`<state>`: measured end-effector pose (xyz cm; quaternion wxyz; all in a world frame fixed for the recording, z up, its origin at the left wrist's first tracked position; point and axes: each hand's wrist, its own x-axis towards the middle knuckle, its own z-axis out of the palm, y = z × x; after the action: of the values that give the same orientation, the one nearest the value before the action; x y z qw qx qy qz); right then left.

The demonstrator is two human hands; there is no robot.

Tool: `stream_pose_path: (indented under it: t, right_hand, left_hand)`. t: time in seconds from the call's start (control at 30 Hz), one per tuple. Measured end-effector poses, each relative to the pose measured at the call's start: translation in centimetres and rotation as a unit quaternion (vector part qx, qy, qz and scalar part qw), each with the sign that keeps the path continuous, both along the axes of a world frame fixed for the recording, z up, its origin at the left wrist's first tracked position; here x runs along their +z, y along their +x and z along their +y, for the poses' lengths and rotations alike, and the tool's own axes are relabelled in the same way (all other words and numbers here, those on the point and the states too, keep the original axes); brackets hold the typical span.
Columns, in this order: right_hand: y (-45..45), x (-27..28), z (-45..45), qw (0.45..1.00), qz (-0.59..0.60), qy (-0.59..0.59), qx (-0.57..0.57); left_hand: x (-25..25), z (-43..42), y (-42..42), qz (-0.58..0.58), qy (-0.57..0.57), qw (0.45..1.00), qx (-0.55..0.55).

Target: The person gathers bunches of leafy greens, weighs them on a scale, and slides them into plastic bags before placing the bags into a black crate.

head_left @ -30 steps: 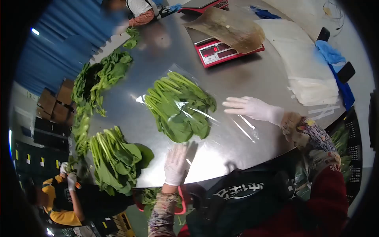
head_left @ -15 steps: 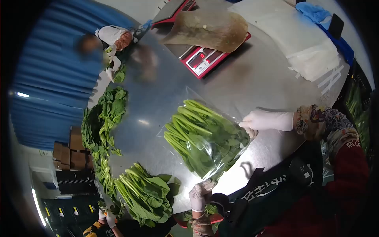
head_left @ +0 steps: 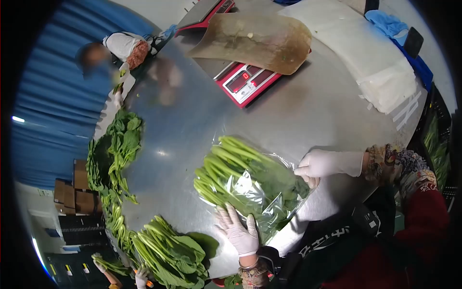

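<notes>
Leafy greens with pale green stalks lie in a clear plastic bag (head_left: pixel 257 185) on the metal table (head_left: pixel 192 125). My left hand (head_left: pixel 238 231), in a white glove, rests on the bag's lower left side with its fingers spread. At the bag's right edge, my right hand (head_left: pixel 322 166), also gloved, has its fingers closed on the plastic. The stalks point to the upper left, and the leaves are toward the right and bottom. A loose bunch of greens (head_left: pixel 171 253) lies to the left of my left hand.
A red scale (head_left: pixel 245 89) bears a curved brown tray (head_left: pixel 260 41). White plastic sheets (head_left: pixel 370 58) lie at the upper right. More greens (head_left: pixel 115 159) line the left edge. One co-worker (head_left: pixel 127 48) stands at the upper left; another's gloved hand (head_left: pixel 142 277) shows at the bottom left.
Both hands first came to the bag's edges and closed on it. Since then my left hand has opened and moved up onto the bag, while my right hand keeps its hold. The view has shifted.
</notes>
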<state>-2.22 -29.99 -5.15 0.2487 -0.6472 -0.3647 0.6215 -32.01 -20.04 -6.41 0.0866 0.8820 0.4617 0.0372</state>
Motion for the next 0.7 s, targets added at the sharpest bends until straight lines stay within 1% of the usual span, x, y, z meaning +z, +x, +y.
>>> stream_pose_path:
  t: [0.03,0.07,0.1,0.17,0.2,0.27,0.33,0.43,0.47,0.5,0.53,0.57,0.6,0.63,0.67,0.7]
  right_hand:
    - [0.2,-0.7,-0.1,0.998,-0.022,0.063,-0.008]
    - [0.2,0.7,0.3,0.969,-0.213,0.123,-0.005]
    - [-0.1,2.5,1.0,0.903,-0.392,0.176,0.001]
    - [-0.9,3.4,2.5,0.862,-0.349,0.356,-0.091]
    - [-1.2,2.1,4.0,0.801,-0.363,0.476,-0.011]
    - [-2.5,1.2,6.1,0.743,-0.415,0.506,0.142]
    - [-1.2,-5.4,8.6,0.725,-0.487,0.44,0.209]
    - [2.0,-4.0,7.6,0.73,-0.532,0.413,0.115]
    - [2.7,-3.7,6.8,0.73,-0.548,0.4,0.082]
    - [3.2,-3.8,5.9,0.661,-0.603,0.416,0.16]
    - [2.9,-5.6,5.6,0.684,-0.528,0.471,0.179]
    - [2.9,-5.0,5.0,0.657,-0.484,0.523,0.245]
    - [2.1,-3.5,4.5,0.656,-0.452,0.555,0.24]
    - [1.7,-4.1,5.6,0.594,-0.439,0.634,0.229]
    - [3.8,-5.1,1.9,0.617,-0.439,0.628,0.178]
    - [1.0,-3.9,5.0,0.596,-0.423,0.666,0.15]
  left_hand:
    - [-1.2,0.0,0.0,-0.018,-0.018,1.0,0.014]
    - [-1.5,0.2,0.2,-0.016,-0.011,1.0,0.012]
    - [-1.7,0.2,0.1,-0.01,-0.006,1.0,0.01]
    - [-2.1,0.1,-0.2,0.006,0.002,1.0,0.011]
    - [-2.3,0.2,-0.3,0.007,0.003,1.0,0.011]
    - [-2.4,0.2,-0.4,0.01,0.008,1.0,0.012]
    - [-2.3,0.1,-0.4,0.008,0.002,1.0,0.018]
    - [-1.7,0.1,-0.1,-0.001,-0.008,1.0,0.026]
    - [-1.4,-0.1,-0.1,0.013,-0.005,0.999,0.037]
    - [-1.0,-0.3,0.0,0.024,-0.004,0.999,0.041]
    - [-0.8,-0.3,0.4,0.032,-0.004,0.999,0.035]
    - [-1.0,-0.2,0.6,0.021,-0.012,0.999,0.042]
    - [-1.9,0.0,0.2,0.028,-0.005,0.998,0.051]
    - [-2.7,0.5,0.0,0.074,0.037,0.996,0.026]
    - [-3.2,-0.8,3.4,0.106,0.01,0.994,-0.021]
    - [-3.3,2.0,-0.2,0.062,0.005,0.998,0.011]
